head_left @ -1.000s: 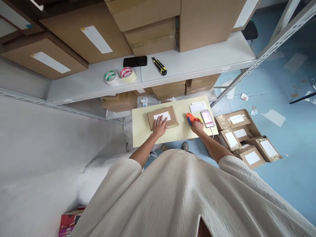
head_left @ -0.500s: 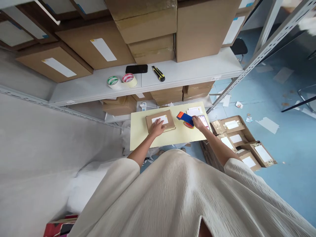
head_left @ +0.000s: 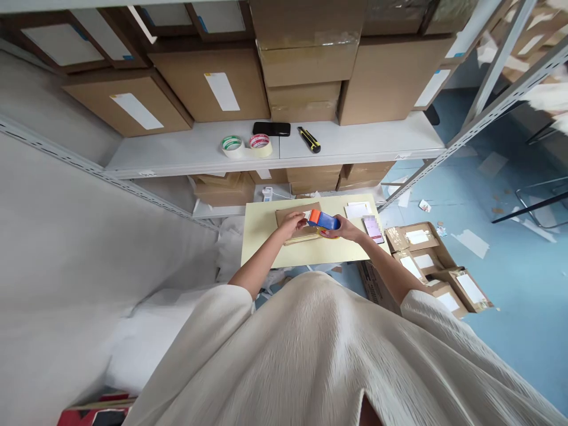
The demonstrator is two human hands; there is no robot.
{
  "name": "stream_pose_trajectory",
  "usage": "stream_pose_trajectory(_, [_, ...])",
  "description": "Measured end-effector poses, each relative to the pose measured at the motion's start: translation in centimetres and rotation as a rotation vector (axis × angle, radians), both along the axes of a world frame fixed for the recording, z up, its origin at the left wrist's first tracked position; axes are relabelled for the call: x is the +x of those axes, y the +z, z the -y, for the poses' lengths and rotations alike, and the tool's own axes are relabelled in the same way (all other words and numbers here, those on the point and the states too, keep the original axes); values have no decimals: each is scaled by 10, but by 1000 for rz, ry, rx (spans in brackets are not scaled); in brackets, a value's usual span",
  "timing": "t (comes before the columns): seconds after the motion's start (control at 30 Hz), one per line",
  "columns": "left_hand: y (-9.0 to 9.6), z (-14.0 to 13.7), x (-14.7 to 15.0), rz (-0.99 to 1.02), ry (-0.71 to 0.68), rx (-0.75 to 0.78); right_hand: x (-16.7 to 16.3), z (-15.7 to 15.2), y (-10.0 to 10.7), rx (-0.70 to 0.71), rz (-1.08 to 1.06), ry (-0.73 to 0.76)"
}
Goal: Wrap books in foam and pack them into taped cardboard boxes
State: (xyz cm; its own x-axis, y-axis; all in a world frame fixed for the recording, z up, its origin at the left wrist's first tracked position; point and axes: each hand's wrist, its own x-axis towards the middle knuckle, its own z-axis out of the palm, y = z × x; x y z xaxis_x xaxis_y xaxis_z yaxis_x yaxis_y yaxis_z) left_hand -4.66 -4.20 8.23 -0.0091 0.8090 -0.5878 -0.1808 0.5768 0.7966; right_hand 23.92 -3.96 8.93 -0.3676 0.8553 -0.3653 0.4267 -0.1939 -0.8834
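My right hand (head_left: 347, 229) is closed round the back of a blue and orange tape dispenser (head_left: 328, 220), held above the cream board. At the dispenser's orange front end, my left hand (head_left: 293, 223) has its fingertips pinched together; whatever is between them is too small to make out. Under the left hand and the dispenser lies a flat brown cardboard box (head_left: 284, 214), partly covered by them. Its white label is mostly hidden. To the right of my right hand, a phone with a lit screen (head_left: 373, 229) rests on the board, with white paper slips (head_left: 357, 209) behind it.
The cream board (head_left: 257, 248) stands before a metal shelf (head_left: 377, 139). On the shelf are two tape rolls (head_left: 246, 146), a dark phone (head_left: 271, 129), a yellow-black utility knife (head_left: 309, 139) and cardboard boxes (head_left: 310, 68). An open carton (head_left: 444, 260) sits on the floor at right.
My right hand has brought the tape dispenser left, over the box. My left hand has lifted from the box's label to the dispenser's front end. The view has shifted a little.
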Motion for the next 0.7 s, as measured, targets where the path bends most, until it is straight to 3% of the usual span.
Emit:
stream_pose_trajectory(0.23, [-15, 9, -22, 26, -45, -21, -31, 32, -4, -44, 65, -70])
stream_pose_trajectory(0.43, [-30, 10, -30, -208, -155, 49, -45, 58, -13, 7, 253, -66])
stream_pose_trajectory(0.6, [-16, -11, -25, -437, -219, 30, -48, 54, -11, 192, 515, 82])
stream_pose_trajectory(0.7, [1, -28, -18, -518, -288, 70, -38, 47, -7, 277, 571, 89])
